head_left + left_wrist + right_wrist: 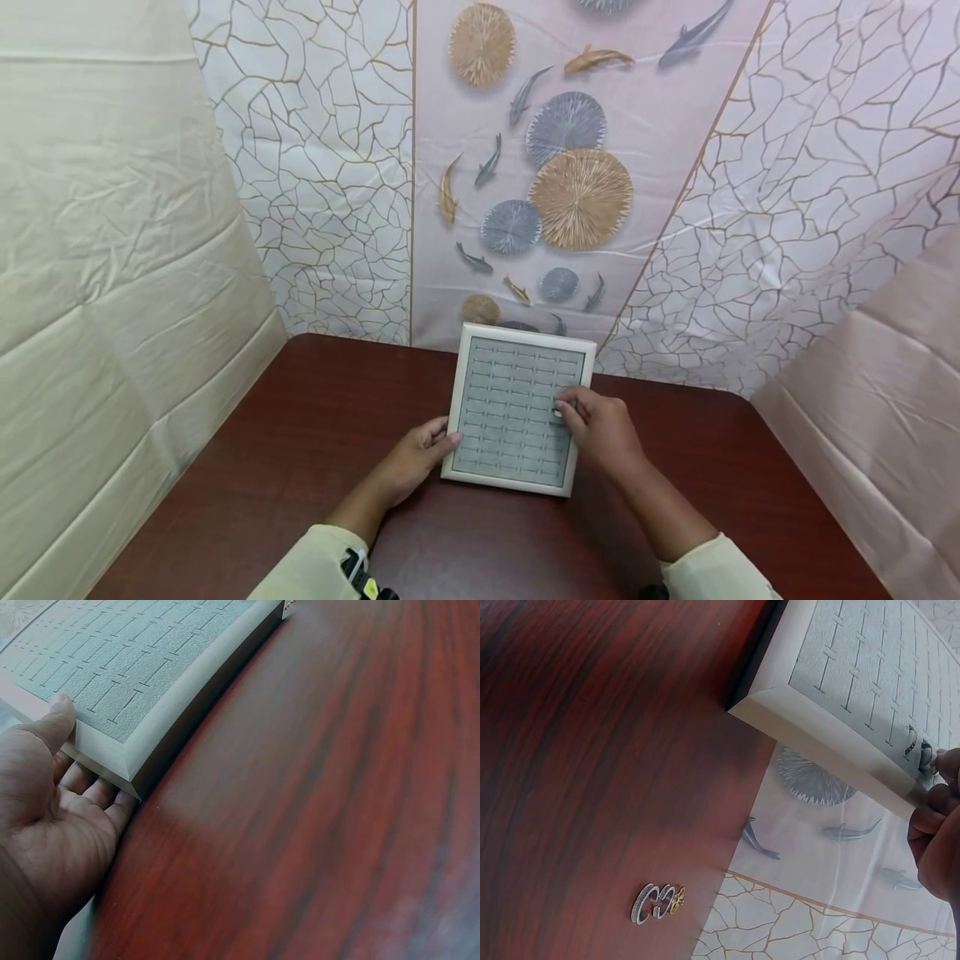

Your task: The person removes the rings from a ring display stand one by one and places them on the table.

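Observation:
A white-framed ring display tray [517,487] with a grey slotted pad [510,400] stands tilted over the table. My left hand [414,457] holds its left side; in the left wrist view the thumb [61,724] lies on the frame and the other fingers go underneath. At the pad's right edge, my right hand [606,427] pinches a silver-coloured ring [926,755] at a slot. Beside it, another ring [911,741] sits upright in the pad. How deep the pinched ring is in the slot is hidden by the fingers.
On the dark red wooden table [360,383], two silver rings [645,904] and a small gold-coloured piece [677,898] lie close together, seen in the right wrist view. A patterned cloth [510,250] hangs behind the table, and plain cream cloth [112,292] hangs at the sides.

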Motion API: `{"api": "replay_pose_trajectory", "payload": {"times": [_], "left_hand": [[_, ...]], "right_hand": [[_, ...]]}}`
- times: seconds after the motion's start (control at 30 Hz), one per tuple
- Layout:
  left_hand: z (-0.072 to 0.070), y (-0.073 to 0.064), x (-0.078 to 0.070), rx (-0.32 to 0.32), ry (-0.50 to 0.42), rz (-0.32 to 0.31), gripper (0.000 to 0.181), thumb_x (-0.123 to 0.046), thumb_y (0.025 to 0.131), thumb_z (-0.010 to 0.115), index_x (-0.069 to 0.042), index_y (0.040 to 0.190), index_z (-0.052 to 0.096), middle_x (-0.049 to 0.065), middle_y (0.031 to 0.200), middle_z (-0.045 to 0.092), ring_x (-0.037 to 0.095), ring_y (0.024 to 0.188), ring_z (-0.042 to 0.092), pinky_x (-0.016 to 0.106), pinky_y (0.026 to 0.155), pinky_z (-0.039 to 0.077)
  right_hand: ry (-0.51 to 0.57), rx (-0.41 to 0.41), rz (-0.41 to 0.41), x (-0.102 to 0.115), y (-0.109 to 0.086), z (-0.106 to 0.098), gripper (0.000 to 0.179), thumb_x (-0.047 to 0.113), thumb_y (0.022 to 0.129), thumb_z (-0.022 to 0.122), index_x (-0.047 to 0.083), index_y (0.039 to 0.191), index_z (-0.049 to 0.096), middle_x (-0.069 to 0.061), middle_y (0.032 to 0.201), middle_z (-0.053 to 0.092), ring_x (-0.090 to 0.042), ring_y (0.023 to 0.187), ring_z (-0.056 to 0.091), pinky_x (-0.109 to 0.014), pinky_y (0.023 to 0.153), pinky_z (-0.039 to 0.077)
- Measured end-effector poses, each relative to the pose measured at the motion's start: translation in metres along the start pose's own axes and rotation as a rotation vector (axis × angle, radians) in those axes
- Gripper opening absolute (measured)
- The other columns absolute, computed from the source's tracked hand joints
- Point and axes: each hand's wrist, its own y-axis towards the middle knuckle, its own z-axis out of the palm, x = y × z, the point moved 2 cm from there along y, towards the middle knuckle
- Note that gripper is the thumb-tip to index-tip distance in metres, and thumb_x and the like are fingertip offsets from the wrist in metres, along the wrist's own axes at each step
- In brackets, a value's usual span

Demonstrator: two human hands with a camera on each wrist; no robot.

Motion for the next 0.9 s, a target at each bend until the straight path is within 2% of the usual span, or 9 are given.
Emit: {"api": "replay_pose_trajectory", "payload": {"times": [0.43, 0.9], "left_hand": [[0.0025, 0.0015, -0.0011, -0.006, 0.01, 0.002, 0.058, -0.036, 0.101, 0.056, -0.012, 0.151, 0.037, 0.012, 0.142, 0.058, 0.019, 0.123, 0.062, 0.029, 0.101, 0.05], [0.0009, -0.0026, -0.0045, -0.011, 0.053, -0.004, 0.059, -0.037, 0.102, 0.055, -0.011, 0.152, 0.036, 0.011, 0.142, 0.059, 0.019, 0.125, 0.06, 0.031, 0.104, 0.048]], "right_hand": [[0.02, 0.004, -0.003, -0.0031, -0.0026, -0.0024, 0.004, 0.021, 0.097, 0.065, 0.019, 0.095, 0.067, 0.008, 0.055, 0.04, -0.004, 0.048, 0.039, -0.022, 0.047, 0.038], [0.029, 0.052, 0.001, -0.0043, -0.0042, -0.0025, 0.006, 0.026, 0.1, 0.061, 0.02, 0.098, 0.061, 0.007, 0.058, 0.039, -0.004, 0.046, 0.035, -0.022, 0.045, 0.035]]}}
